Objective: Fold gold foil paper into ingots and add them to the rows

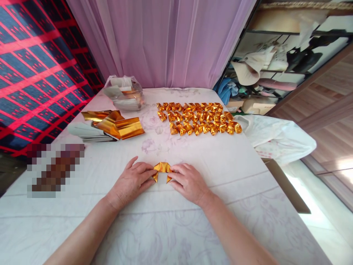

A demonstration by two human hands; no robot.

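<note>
A small folded piece of gold foil paper (162,170) lies on the white patterned cloth (176,217) in front of me. My left hand (131,181) pinches its left end and my right hand (188,180) pinches its right end, both pressing it onto the cloth. Farther back, several finished gold folded pieces (197,117) sit in neat rows. At the left a stack of flat gold foil sheets (116,124) rests on a pile of silvery sheets (85,132).
A clear plastic bag of paper (124,96) stands at the back left. A white plastic bag (275,138) hangs off the right edge. Pink curtain (165,40) behind, cluttered shelves (275,62) at the right. A blurred patch (53,169) lies at the left.
</note>
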